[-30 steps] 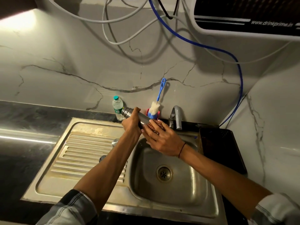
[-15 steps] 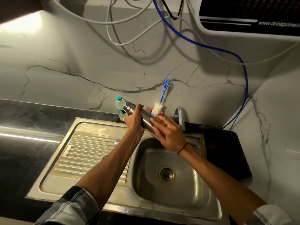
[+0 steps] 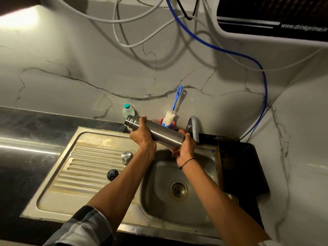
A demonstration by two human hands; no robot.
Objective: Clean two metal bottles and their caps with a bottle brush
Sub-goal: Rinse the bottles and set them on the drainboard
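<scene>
A steel bottle (image 3: 160, 131) lies almost level above the sink basin (image 3: 195, 206), its open threaded neck pointing left. My left hand (image 3: 142, 135) grips it just behind the neck. My right hand (image 3: 185, 148) holds the bottle's base with a reddish scrubbing cloth (image 3: 175, 152) pressed against it. On the ribbed drainboard (image 3: 85, 167) rest a steel cap (image 3: 126, 155) and a black inner cap (image 3: 112, 174). The bottle brush (image 3: 173, 110), blue-handled with white bristles, stands in a red holder against the back wall. No second metal bottle is in view.
A small plastic bottle (image 3: 128, 110) with a teal lid stands behind the steel bottle's neck. The tap (image 3: 193, 127) curves over the basin's back right. A dark rack (image 3: 239, 167) sits right of the sink. Cables and a blue hose (image 3: 262, 89) hang on the wall.
My right hand has slid from the middle of the bottle down to its base. The bottle has tilted closer to level, and the two caps on the drainboard have come into sight.
</scene>
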